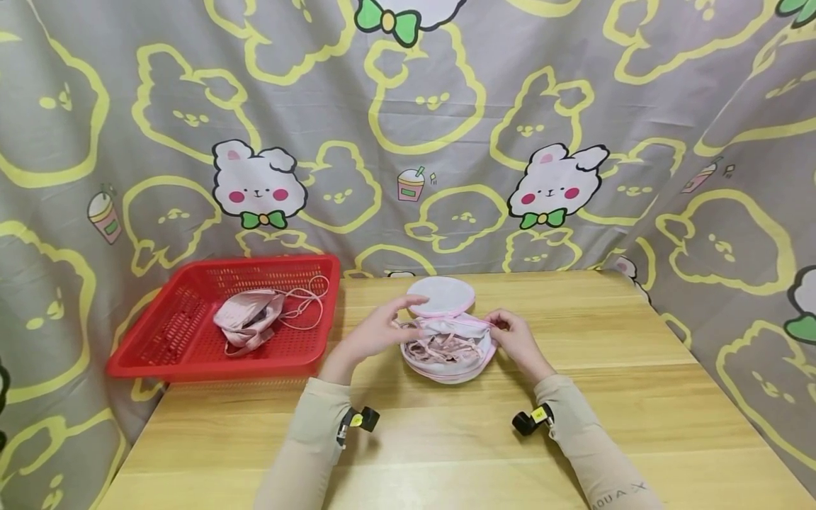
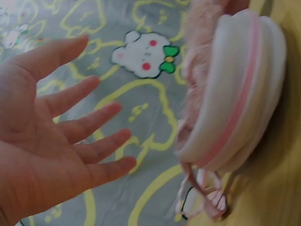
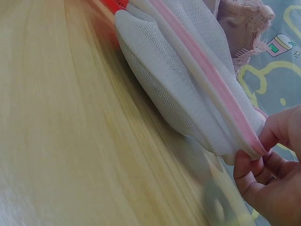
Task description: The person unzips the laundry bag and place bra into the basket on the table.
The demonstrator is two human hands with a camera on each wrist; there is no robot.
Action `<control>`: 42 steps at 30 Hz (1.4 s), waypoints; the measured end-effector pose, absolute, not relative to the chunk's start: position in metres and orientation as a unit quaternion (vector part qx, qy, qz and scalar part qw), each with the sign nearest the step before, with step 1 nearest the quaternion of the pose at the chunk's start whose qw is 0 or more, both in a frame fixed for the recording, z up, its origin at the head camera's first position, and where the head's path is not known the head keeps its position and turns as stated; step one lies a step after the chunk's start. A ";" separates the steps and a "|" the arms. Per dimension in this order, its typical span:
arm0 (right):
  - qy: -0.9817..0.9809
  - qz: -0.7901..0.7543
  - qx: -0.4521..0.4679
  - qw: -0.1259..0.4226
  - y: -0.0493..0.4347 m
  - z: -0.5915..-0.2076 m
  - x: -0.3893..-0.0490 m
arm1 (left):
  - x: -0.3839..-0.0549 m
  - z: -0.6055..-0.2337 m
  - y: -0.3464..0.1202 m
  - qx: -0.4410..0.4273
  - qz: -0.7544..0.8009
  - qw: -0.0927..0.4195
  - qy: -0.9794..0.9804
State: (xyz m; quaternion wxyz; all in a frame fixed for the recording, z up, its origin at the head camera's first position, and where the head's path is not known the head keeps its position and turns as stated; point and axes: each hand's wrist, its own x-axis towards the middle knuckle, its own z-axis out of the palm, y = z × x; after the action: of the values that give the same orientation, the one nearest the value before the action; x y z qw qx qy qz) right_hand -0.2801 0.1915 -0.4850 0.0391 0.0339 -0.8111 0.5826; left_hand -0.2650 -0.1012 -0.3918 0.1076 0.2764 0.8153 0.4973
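A round white mesh laundry bag [image 1: 446,373] with a pink zipper stands on the table, its round lid [image 1: 441,294] folded back away from me. Inside it lies a pink lace garment [image 1: 440,348], partly hidden by the bag's wall; thin pink straps [image 2: 207,200] hang over the side in the left wrist view. My right hand [image 1: 518,341] pinches the bag's zippered edge [image 3: 235,113] at the right between thumb and fingers. Over the bag's left side reaches my left hand [image 1: 376,329], fingers spread and holding nothing, apart from the bag in the left wrist view.
A red plastic basket [image 1: 146,358] with perforated walls sits at the table's left. In it is a pink garment [image 1: 248,315] with thin straps trailing right. The wooden table [image 1: 459,453] ends against a grey patterned curtain [image 1: 446,170].
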 end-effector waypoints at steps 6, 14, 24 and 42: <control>-0.807 0.589 0.027 0.036 0.190 -0.485 -0.279 | -0.262 -0.406 -0.085 0.355 0.375 0.138 0.845; -0.811 0.583 0.033 0.035 0.191 -0.487 -0.280 | -0.258 -0.414 -0.069 0.392 0.301 0.153 0.856; -0.807 0.589 0.031 0.021 0.185 -0.468 -0.269 | -0.260 -0.425 -0.063 0.348 0.315 0.157 0.869; -0.808 0.588 0.042 0.023 0.180 -0.457 -0.261 | -0.261 -0.429 -0.061 0.298 0.300 0.120 0.898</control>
State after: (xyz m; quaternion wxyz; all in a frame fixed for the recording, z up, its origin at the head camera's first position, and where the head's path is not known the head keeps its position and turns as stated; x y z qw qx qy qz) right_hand -0.2608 0.1795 -0.4572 0.0232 0.0425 -0.8077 0.5877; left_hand -0.2606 -0.0611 -0.4286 0.1200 0.2981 0.8983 0.2997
